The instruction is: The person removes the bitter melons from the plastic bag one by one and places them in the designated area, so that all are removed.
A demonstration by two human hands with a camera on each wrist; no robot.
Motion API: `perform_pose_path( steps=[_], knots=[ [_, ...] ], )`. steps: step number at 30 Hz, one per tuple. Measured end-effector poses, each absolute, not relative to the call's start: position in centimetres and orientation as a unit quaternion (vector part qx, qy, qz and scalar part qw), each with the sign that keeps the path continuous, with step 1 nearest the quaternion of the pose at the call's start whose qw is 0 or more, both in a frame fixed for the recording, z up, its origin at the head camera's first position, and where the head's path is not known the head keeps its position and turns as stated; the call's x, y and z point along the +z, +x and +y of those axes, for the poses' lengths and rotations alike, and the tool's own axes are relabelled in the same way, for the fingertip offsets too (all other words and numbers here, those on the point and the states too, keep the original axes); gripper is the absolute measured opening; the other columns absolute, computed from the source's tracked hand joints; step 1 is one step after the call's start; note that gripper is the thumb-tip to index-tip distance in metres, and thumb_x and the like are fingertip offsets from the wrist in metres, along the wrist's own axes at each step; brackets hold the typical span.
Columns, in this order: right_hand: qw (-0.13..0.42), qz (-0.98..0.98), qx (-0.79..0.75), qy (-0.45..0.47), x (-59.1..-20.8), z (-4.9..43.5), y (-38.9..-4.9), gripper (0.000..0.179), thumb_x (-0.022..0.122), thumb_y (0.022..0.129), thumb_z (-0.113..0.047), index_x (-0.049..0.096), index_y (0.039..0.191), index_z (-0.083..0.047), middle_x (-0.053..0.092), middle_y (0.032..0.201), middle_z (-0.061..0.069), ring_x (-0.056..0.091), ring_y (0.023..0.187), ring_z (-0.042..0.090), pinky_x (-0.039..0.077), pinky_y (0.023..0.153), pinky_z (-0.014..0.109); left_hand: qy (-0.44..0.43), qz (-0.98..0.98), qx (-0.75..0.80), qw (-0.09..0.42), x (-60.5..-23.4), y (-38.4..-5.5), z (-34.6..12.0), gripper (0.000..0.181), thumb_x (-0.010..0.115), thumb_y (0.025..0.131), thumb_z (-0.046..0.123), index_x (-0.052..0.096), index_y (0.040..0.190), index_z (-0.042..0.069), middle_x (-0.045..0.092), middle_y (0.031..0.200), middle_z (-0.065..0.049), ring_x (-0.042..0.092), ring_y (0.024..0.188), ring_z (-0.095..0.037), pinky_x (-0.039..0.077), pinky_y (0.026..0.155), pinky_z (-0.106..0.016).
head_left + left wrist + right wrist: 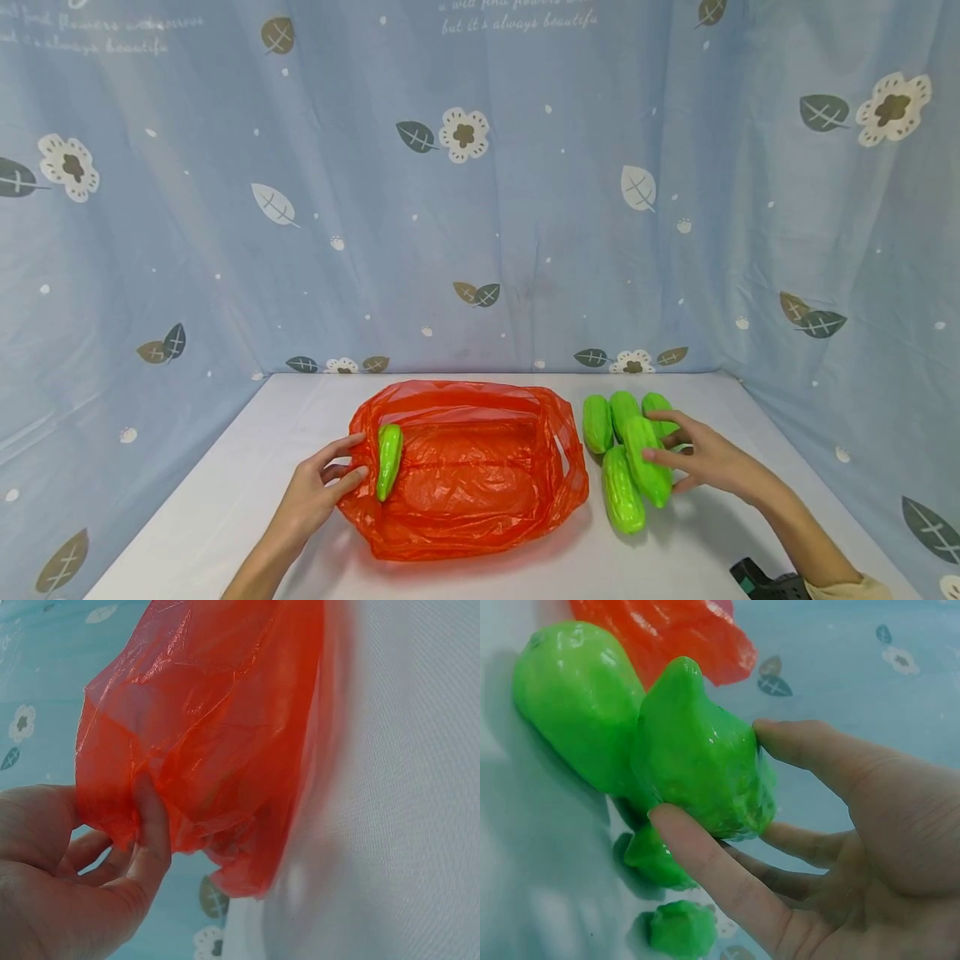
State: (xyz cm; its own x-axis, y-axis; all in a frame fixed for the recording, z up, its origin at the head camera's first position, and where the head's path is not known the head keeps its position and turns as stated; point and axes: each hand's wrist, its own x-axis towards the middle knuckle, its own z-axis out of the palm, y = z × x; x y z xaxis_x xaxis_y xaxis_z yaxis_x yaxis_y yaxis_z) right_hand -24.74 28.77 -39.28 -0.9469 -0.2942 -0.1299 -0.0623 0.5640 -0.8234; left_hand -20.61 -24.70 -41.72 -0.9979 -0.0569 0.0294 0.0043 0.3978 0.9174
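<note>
My left hand [315,487] pinches the left rim of a red plastic bag [465,483] between thumb and fingers. In the left wrist view the thin film of the bag [217,712] hangs from those fingers. The bag lies spread with its mouth wide, and a slim green pepper [389,462] is at its left side. To the right, my right hand [708,454] holds a bright green cucumber [647,467], thumb on one side and fingers round the other. Seen from the right wrist, the pointed end of this cucumber [694,750] faces the camera, between the spread fingertips.
Several more green cucumbers lie close together by the bag's right side, among them a front cucumber [622,492] and a back-left cucumber [597,423]. All rest on a white table [300,408]. A blue patterned curtain [525,208] surrounds the table behind and at both sides.
</note>
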Motion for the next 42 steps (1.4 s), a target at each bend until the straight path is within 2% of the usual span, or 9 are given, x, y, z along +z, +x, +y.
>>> perform_pose_path(
  steps=[26, 42],
  knots=[
    [0.208, 0.865, -0.446, -0.100, -40.5, 30.5, -25.2, 0.078, 0.067, 0.093, -0.030, 0.024, 0.150, 0.001, 0.053, 0.116, 0.026, 0.063, 0.093, 0.024, 0.060, 0.066, 0.043, 0.017, -0.837, -0.546, 0.027, -41.6, -20.5, -24.6, 0.054, 0.071, 0.090, 0.019, 0.052, 0.141, 0.016, 0.055, 0.138, -0.015, 0.065, 0.103, -0.021, 0.058, 0.079, -0.025],
    [0.219, 0.869, -0.436, -0.086, -41.1, 29.9, -25.0, 0.079, 0.069, 0.092, -0.031, 0.027, 0.149, 0.004, 0.055, 0.111, 0.023, 0.063, 0.089, 0.023, 0.060, 0.065, 0.042, 0.007, -0.831, -0.555, 0.033, -41.6, -20.5, -24.6, 0.054, 0.072, 0.090, 0.018, 0.053, 0.140, 0.015, 0.059, 0.132, -0.016, 0.066, 0.096, -0.011, 0.056, 0.076, -0.021]
  ],
)
